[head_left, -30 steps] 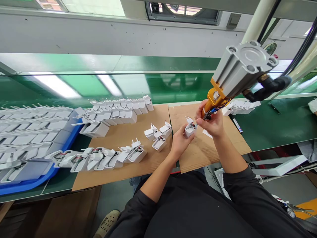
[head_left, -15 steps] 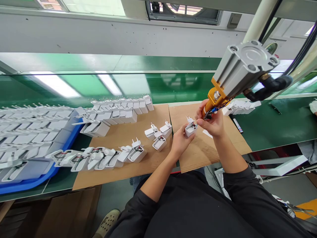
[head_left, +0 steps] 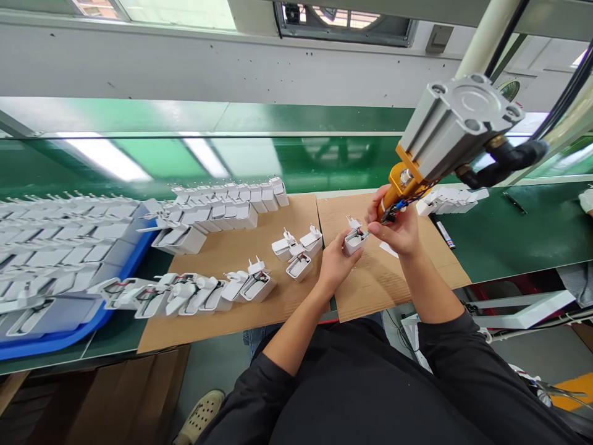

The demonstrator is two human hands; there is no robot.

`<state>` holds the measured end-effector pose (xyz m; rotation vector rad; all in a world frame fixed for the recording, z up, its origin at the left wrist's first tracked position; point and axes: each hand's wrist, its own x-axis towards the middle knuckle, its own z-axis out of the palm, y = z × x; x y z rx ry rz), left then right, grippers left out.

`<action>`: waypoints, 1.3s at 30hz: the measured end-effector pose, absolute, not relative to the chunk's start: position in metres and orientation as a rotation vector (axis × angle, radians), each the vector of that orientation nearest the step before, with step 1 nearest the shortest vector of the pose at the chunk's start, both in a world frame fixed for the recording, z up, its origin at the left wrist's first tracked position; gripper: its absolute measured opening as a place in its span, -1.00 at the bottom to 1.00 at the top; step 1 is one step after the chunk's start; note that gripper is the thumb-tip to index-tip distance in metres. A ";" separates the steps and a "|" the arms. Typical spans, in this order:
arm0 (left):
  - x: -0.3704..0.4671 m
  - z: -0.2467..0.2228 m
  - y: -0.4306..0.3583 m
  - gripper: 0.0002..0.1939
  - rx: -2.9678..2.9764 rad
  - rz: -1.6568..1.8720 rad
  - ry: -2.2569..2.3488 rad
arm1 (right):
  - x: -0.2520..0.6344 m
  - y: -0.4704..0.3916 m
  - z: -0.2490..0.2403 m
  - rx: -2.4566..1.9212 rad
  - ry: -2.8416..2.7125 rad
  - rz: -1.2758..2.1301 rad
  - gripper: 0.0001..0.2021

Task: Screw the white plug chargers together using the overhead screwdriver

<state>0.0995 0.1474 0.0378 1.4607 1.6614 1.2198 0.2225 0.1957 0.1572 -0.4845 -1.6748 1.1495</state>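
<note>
Left hand (head_left: 337, 262) is closed around a small white housing (head_left: 354, 245), gripping it between thumb and fingers over the right-hand cardboard sheet (head_left: 370, 287). That housing is tipped so its open side shows, with a white plug piece (head_left: 354, 224) standing out at the far end and some wiring inside. Right hand (head_left: 399, 232) is wrapped around the lower end of the yellow tool (head_left: 402, 183), which hangs below a silver cylinder (head_left: 456, 120), thumb and fingers gathered just beside the housing. Something thin and pale reaches between the two — tool tip or wire, too small to tell, and whether it touches the contacts cannot be made out. The step in hand looks like working on the wiring where plug piece and housing meet. My judgement is that the next move calls for a steady left grip and fine placing of the tool's end on the right spot, clear of loose wires. Three more open housings (head_left: 298, 267) rest together near the left hand — plug pieces attached, wiring visible in the nearest.
</note>
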 end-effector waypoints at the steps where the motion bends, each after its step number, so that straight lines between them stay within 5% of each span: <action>1: 0.099 0.038 0.148 -0.48 1.452 1.218 1.658 | 0.223 0.196 0.157 -0.473 -1.673 1.152 -0.46; 28: 0.091 0.004 0.150 -0.51 1.652 0.980 1.679 | 0.254 0.264 0.158 -0.870 -1.902 0.609 -0.39; 32: 0.092 0.003 0.148 -0.50 1.652 0.964 1.691 | 0.272 0.256 0.158 -0.892 -1.915 0.650 -0.25; 35: 0.094 0.003 0.146 -0.50 1.649 0.964 1.696 | 0.301 0.242 0.139 -1.081 -1.993 0.593 -0.19; 39: 0.096 0.005 0.144 -0.51 1.675 0.939 1.694 | 0.336 0.226 0.082 -1.415 -2.250 0.483 -0.36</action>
